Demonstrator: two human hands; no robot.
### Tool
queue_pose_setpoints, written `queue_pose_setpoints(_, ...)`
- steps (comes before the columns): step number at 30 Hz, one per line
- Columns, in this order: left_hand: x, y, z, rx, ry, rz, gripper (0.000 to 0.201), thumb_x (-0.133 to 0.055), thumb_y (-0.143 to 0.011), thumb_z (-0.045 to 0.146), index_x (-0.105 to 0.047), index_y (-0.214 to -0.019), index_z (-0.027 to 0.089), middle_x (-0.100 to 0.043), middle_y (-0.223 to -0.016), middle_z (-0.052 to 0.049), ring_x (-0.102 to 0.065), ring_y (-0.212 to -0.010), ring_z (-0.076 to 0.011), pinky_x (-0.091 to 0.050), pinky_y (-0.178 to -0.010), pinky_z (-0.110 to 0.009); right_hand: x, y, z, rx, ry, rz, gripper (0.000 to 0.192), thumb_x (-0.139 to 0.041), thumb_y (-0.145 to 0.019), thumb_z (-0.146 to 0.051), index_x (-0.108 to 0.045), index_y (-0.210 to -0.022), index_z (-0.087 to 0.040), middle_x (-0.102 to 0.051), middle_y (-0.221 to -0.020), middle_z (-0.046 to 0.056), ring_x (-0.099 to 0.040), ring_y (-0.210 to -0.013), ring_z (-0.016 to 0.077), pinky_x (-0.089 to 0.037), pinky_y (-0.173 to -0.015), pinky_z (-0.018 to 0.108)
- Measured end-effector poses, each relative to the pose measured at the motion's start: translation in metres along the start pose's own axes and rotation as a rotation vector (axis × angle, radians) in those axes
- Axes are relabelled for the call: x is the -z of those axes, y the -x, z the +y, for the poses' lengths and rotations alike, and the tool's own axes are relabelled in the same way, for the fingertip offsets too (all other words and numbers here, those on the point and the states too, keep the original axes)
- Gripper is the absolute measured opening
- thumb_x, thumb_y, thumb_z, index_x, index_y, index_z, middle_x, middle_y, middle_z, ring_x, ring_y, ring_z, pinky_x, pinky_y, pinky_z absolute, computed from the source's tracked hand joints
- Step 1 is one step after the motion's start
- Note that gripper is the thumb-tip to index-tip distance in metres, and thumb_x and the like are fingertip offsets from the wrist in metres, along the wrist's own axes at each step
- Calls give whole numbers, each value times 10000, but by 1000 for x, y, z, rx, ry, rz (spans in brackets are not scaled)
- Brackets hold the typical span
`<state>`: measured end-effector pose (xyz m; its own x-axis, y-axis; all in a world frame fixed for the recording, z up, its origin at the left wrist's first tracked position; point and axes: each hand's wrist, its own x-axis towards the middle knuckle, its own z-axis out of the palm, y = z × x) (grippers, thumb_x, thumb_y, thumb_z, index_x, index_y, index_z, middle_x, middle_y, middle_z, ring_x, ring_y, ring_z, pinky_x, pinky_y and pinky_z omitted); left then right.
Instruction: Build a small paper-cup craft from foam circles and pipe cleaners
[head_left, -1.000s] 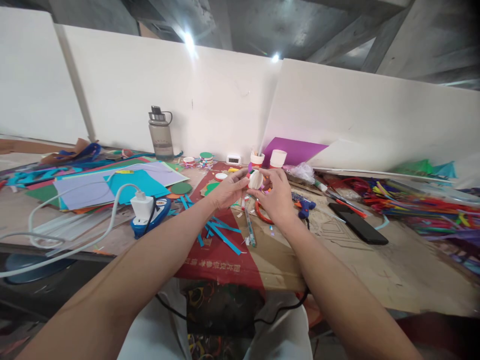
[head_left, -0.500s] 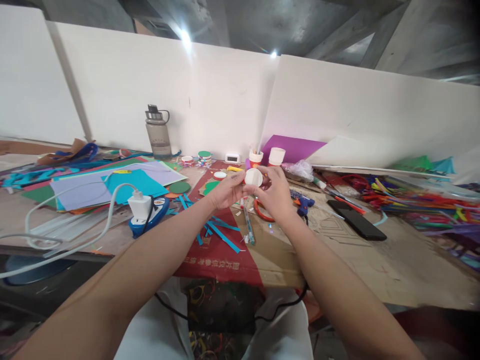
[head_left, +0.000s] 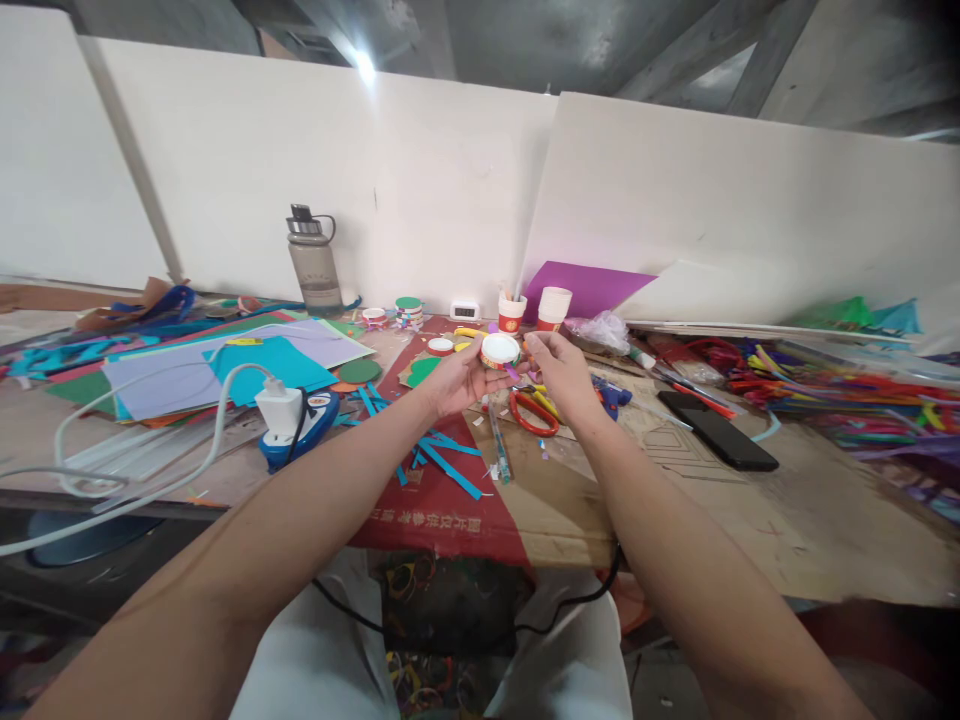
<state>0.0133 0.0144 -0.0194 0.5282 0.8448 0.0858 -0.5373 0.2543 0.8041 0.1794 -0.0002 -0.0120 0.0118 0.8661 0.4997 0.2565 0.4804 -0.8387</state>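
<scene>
My left hand [head_left: 459, 380] is closed on a small round paper cup base [head_left: 500, 347], white inside with a red patterned side. It is held up over the table, its open side tilted towards me, and a bit of purple shows at its lower right. Just right of it is my right hand [head_left: 559, 365], thumb and fingertips pinched near the rim; what they hold, if anything, is too small to make out. Below the hands lie red-handled scissors [head_left: 534, 413] and a pen [head_left: 499, 445]. A similar white disc with a red edge [head_left: 440, 346] rests behind my left hand.
Blue paper strips [head_left: 450, 465] lie on the red and brown cardboard. At left are coloured sheets [head_left: 225, 365], a power strip [head_left: 300, 430] with cables and a bottle [head_left: 313, 262]. Paper cups [head_left: 553, 308] stand behind; a phone [head_left: 718, 430] and a blue glue gun [head_left: 611, 396] lie right.
The cup base has been turned over, from its flat white face to its open side. My right hand has moved off slightly to the right, uncovering the scissors.
</scene>
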Motion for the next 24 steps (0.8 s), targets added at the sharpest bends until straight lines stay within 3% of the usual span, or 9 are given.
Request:
queue_pose_setpoints(5,3,-3,-3,4,-22,-37,403,-492,-942,403,-609,-1218,134,-739,-1024,-146,-726,-897,-245,-568,-831,-370,-2,3,-6,-109,-50,-9,306,-616,-776,-401,-632,-974,-167,-655,-816,25,-612,-606,136,-509,-581,293)
queue_pose_setpoints(8,3,-2,-4,-11,-19,-46,354,-523,-930,401,-649,-1126,134,-746,-980,-135,-725,-863,-233,-576,-793,-354,-2,2,-2,-87,6,5,319,-644,-738,-372,-644,-980,-164,-644,-819,24,-619,-657,154,-530,-618,320)
queue_pose_setpoints(13,-1,3,-5,-84,-59,36,257,-576,-913,286,-673,-1075,112,-739,-1007,-138,-711,-847,-205,-585,-753,-329,-1,1,0,-54,58,-4,295,-637,-730,-350,-667,-954,-162,-660,-826,36,-607,-711,168,-526,-671,340)
queue_pose_setpoints(19,-4,5,-6,-151,-98,49,209,-596,-895,221,-687,-1036,97,-733,-996,-136,-694,-812,-176,-579,-752,-316,-1,7,-11,93,201,32,199,-598,-766,-296,-692,-887,-169,-690,-847,51,-577,-693,160,-500,-689,330)
queue_pose_setpoints(24,-5,7,-4,-173,-164,5,298,-717,-791,190,-684,-1079,122,-724,-1019,-113,-683,-875,-173,-557,-814,-306,-3,10,-12,213,291,78,162,-590,-785,-268,-682,-884,-178,-668,-898,64,-569,-706,165,-491,-706,340)
